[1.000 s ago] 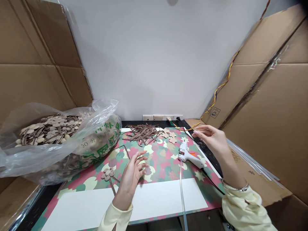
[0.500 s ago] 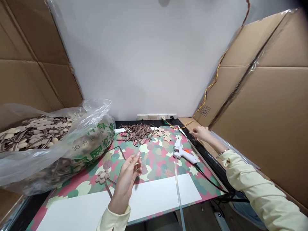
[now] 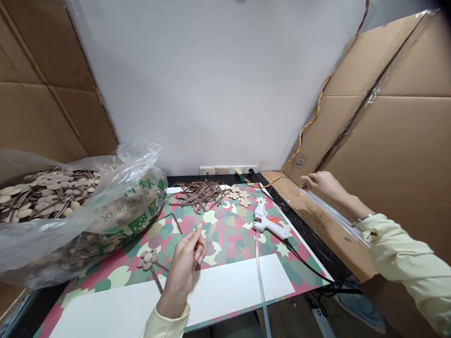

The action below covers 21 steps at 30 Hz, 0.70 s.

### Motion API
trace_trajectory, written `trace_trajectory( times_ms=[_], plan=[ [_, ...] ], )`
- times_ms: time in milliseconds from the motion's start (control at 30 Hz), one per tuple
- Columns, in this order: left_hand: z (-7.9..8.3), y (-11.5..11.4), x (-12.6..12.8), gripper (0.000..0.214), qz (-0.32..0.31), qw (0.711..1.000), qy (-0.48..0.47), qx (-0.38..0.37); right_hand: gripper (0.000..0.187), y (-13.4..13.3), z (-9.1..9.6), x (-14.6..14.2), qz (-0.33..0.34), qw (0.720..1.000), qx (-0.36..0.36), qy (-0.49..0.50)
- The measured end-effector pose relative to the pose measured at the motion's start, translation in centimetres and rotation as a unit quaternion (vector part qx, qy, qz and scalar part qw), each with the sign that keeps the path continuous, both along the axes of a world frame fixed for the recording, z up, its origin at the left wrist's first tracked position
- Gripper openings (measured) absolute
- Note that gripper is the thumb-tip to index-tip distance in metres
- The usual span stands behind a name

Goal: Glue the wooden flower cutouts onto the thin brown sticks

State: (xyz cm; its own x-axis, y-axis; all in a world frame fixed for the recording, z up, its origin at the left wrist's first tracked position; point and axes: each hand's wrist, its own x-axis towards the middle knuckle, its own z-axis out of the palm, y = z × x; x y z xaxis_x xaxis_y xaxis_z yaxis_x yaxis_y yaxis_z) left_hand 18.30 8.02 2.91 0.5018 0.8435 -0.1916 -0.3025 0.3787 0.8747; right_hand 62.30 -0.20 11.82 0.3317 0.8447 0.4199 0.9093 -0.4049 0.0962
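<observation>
My left hand (image 3: 186,263) hovers over the near middle of the table, fingers curled in and thumb against them; whatever lies between them, if anything, is hidden. Close to it on the left lies a flower piece (image 3: 148,259) with round petals and striped ribbon tails. My right hand (image 3: 326,185) is out past the table's right edge, fingertips pinched, above a clear plastic packet (image 3: 333,213). What the pinch holds is too small to make out. A white hot glue gun (image 3: 269,225) rests on the camouflage-patterned tabletop (image 3: 229,234), a long glue stick (image 3: 260,277) trailing from it.
A clear bag (image 3: 134,206) full of flower pieces bulges at the left. Ribbon strips (image 3: 200,193) and several flat flower shapes (image 3: 241,195) lie at the back. White paper (image 3: 243,281) covers the near edge. Cardboard (image 3: 394,155) stands at right; a black cord (image 3: 306,260) leaves the glue gun.
My right hand has moved right and outward, from the table's black edge to above the clear packet on the cardboard. My left hand has stayed nearly in place, its fingers drawn closer together.
</observation>
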Motion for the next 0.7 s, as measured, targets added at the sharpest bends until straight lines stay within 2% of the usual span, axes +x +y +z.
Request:
trace_trajectory(
  times_ms=[133,167,200,233,267,300,333,367,400,467,600,700],
  plan=[
    [0.2,0.0,-0.1,0.025,0.007,1.000,-0.023,-0.014,0.059,-2.8,6.1,0.6,0.024,0.986,0.142,0.083],
    [0.2,0.0,-0.1,0.024,0.008,1.000,-0.022,-0.007,0.062,-3.4,7.6,0.5,0.031,0.980,0.169,0.104],
    [0.2,-0.1,-0.1,0.023,0.008,1.000,-0.016,0.004,0.062,-3.8,8.9,0.3,0.048,0.967,0.206,0.141],
    [0.3,-0.2,-0.1,0.022,0.007,1.000,-0.007,0.016,0.062,-3.9,9.9,-0.2,0.074,0.942,0.259,0.198],
    [0.3,-0.3,-0.1,0.023,0.000,1.000,0.004,0.027,0.060,-3.6,10.5,-1.0,0.097,0.920,0.292,0.241],
    [0.2,-0.4,-0.1,0.024,-0.013,0.999,0.017,0.037,0.054,-2.9,10.6,-2.0,0.114,0.913,0.294,0.258],
    [0.1,-0.5,-0.1,0.026,-0.029,0.998,0.029,0.046,0.047,-1.8,10.2,-3.3,0.128,0.922,0.269,0.248],
    [0.1,-0.7,0.0,0.028,-0.048,0.997,0.040,0.056,0.041,-0.5,9.4,-4.9,0.140,0.948,0.181,0.221],
    [0.0,-0.8,0.1,0.031,-0.067,0.994,0.049,0.066,0.039,1.1,8.1,-6.7,0.157,0.969,0.064,0.180],
    [-0.2,-1.1,0.2,0.040,-0.100,0.988,0.070,0.091,0.033,4.6,4.8,-10.6,0.204,0.965,-0.043,0.161],
    [0.2,-1.6,0.2,0.051,-0.162,0.971,0.121,0.127,0.028,10.8,-2.2,-17.9,0.274,0.947,-0.150,0.077],
    [0.7,-1.9,0.0,0.054,-0.212,0.958,0.140,0.135,0.027,14.1,-5.7,-21.4,0.320,0.929,-0.186,0.011]
  ],
)
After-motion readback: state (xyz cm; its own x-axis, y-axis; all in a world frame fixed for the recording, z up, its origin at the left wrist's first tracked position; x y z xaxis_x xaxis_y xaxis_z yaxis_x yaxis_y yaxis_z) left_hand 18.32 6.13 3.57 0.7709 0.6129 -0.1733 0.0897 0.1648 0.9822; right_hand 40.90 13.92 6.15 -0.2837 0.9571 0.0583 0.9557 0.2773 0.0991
